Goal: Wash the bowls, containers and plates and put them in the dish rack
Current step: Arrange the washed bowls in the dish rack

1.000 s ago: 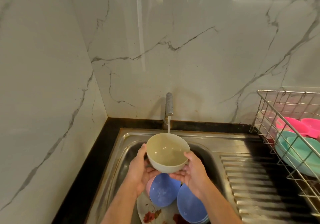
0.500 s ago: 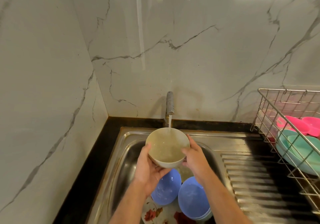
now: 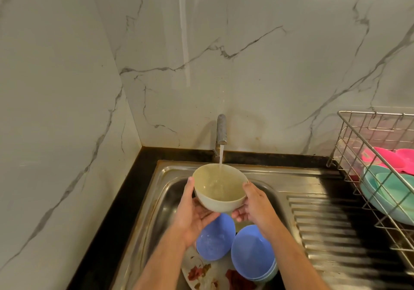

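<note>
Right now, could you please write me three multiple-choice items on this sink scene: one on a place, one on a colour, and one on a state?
1. Where is the cream bowl?
A. In the dish rack
B. Under the tap's stream, above the sink
C. On the drainboard

2. What colour are the bowls lying in the sink below it?
A. Blue
B. Pink
C. Teal

3. What is the state of the tap?
A. Off
B. Running
C. Hidden

Answers:
1 B: the left hand and right hand hold it beneath the spout.
2 A: the two blue bowls sit on a floral plate; pink and teal dishes are in the dish rack.
3 B: water falls into the bowl.
</note>
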